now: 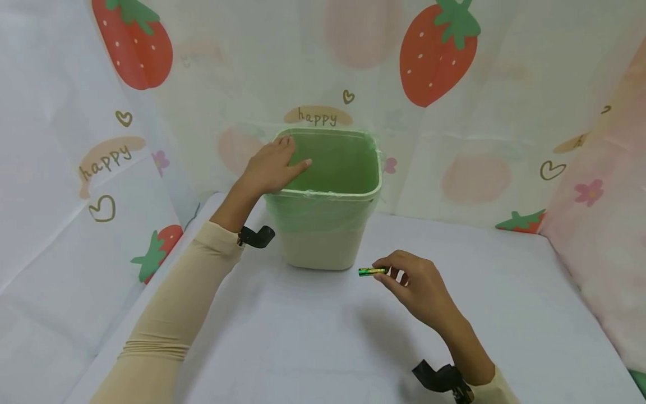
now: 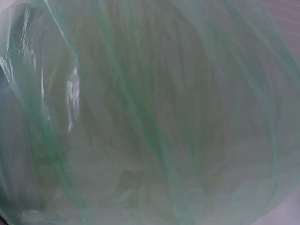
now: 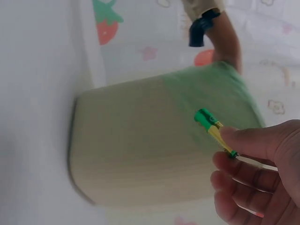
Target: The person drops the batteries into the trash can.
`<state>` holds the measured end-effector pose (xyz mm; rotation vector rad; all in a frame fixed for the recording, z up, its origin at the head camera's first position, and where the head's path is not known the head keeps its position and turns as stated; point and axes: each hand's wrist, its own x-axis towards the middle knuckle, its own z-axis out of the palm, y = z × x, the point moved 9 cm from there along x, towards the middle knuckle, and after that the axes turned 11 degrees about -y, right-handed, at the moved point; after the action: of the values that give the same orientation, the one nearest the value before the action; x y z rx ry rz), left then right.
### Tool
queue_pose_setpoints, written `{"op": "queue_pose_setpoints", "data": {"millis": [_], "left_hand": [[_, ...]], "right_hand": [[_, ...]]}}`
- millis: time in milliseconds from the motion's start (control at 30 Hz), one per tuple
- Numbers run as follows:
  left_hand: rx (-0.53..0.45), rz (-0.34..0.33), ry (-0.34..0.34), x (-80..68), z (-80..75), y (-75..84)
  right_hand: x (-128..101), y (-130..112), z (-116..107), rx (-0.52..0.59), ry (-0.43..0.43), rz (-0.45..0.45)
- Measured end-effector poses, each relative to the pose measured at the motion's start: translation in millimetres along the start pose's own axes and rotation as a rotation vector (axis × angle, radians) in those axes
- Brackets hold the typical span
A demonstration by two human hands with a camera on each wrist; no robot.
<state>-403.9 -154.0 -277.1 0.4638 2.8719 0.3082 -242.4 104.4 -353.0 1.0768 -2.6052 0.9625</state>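
A pale trash bin [image 1: 323, 247] lined with a thin green plastic bag [image 1: 323, 212] stands upright on the white table. My left hand [image 1: 272, 164] rests on its left rim, fingers toward the back corner, the thumb stretched out over the opening. Crinkled green bag [image 2: 150, 126] fills most of the left wrist view, and the left hand is out of sight there. Between thumb and fingertips, my right hand [image 1: 415, 285] pinches a small green and yellow battery [image 1: 372, 271] at one end. It is held in front of the bin, to its lower right in the head view.
White cloth covers the table [image 1: 282, 348]. Behind it hangs a curtain [image 1: 282, 67] printed with strawberries, hearts and "happy". A pink-toned curtain [image 1: 610, 241] borders the right side. Black wrist cameras [image 1: 257, 237] sit on both forearms.
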Motion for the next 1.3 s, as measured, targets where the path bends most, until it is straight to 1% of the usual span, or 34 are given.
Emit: {"op": "queue_pose_setpoints", "data": {"millis": [233,433,633,933,1133,1300], "left_hand": [[0.006,0.001,0.012,0.8,-0.5,-0.1],[0.007,-0.002,0.011,0.8,1.5,-1.5],[0.009,-0.005,0.001,0.4,2.4,-1.5],[0.008,-0.008,0.000,-0.4,-1.3,-0.3],[0.012,-0.005,-0.002,1.1,-1.3,0.8],[0.009,-0.010,-0.002,0.5,0.1,-0.5]], "right_hand": [[6,-19,-21,-0.010,0.032,-0.067],[15,-36,-35,-0.035,0.034,-0.124],[27,-55,-51,-0.080,0.028,-0.178],[46,-82,-74,-0.124,0.042,-0.248],[61,-94,-90,-0.163,0.066,-0.285],[76,-98,-98,-0.188,0.066,-0.282]]}}
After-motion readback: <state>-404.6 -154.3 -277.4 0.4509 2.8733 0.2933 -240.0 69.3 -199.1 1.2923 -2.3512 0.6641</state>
